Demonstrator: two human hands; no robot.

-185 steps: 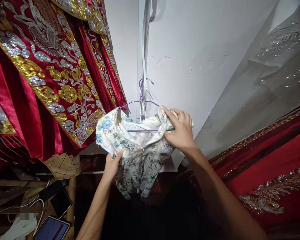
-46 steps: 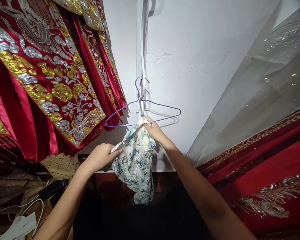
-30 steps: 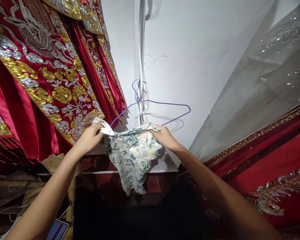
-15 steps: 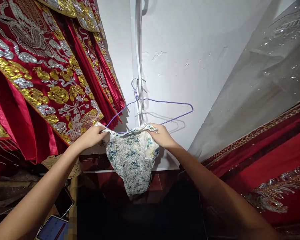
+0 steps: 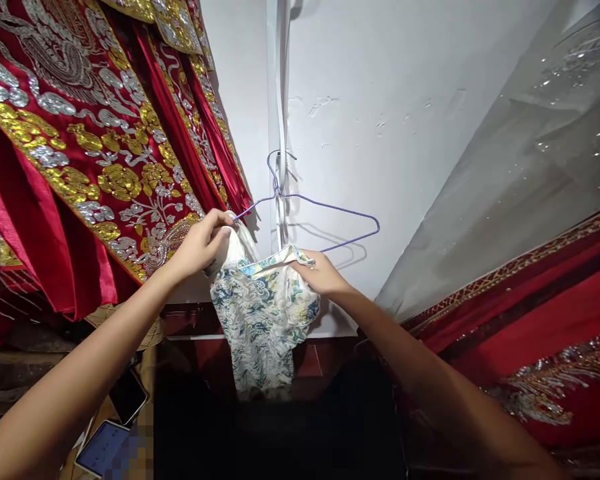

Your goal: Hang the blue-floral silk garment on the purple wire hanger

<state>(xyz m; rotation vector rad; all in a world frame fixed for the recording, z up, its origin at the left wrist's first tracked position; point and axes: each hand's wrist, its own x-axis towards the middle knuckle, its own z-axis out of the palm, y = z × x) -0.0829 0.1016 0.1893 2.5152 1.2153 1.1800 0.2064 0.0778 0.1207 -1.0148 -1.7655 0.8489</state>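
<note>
My left hand pinches one corner of the floral garment up at the left end of the purple wire hanger; my right hand grips its other edge, just below the hanger's lower wire.

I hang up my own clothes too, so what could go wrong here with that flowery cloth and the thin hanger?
The wire hanger hangs tilted from a small hook, so a tug might knock it off. The left hand pinches the flowery cloth at the hanger's end, where the wire could snag it. The right hand holds only an edge, so the cloth may slip down.
</note>
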